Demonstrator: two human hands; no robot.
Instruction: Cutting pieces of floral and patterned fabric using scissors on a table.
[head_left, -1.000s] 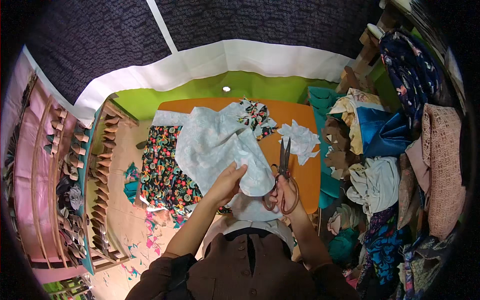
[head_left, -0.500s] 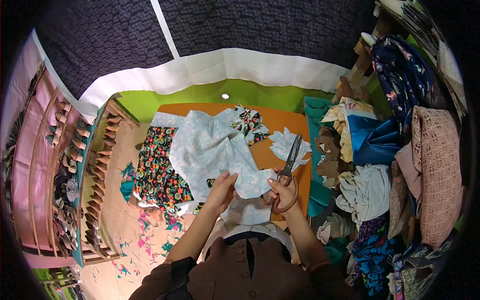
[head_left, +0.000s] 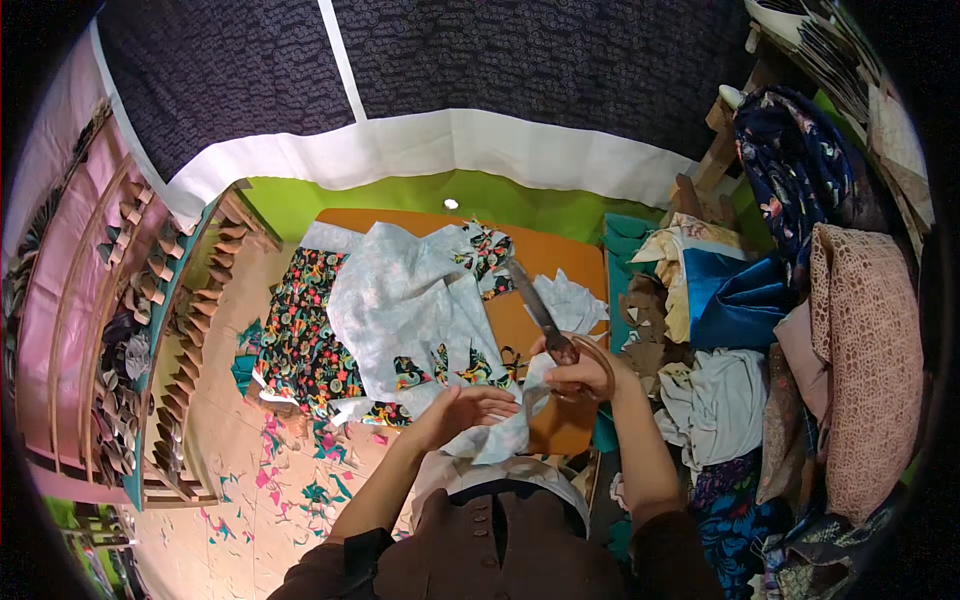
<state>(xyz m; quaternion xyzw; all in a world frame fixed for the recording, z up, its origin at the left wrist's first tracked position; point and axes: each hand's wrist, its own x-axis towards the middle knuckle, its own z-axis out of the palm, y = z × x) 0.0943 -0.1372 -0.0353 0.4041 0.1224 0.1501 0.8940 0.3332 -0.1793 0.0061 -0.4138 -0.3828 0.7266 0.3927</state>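
Orange table (head_left: 570, 250) partly under fabric (head_left: 400, 290); right hand (head_left: 585, 375) partly hides scissors (head_left: 540, 310).

Left hand (head_left: 465, 412) is off its pinch — fingers now extended, lower and nearer the person. Can't tell from here if the tips touch the pale piece (head_left: 535, 390) beside them. That piece now hangs from the right hand (head_left: 590, 375), which has shifted right. Scissors (head_left: 541, 308) have swung from up-right to up-left, blades now over the orange table (head_left: 515, 325). Pale cloth's near edge (head_left: 470, 330) is out of both hands — more dark floral fabric (head_left: 408, 375) showing in front of it.
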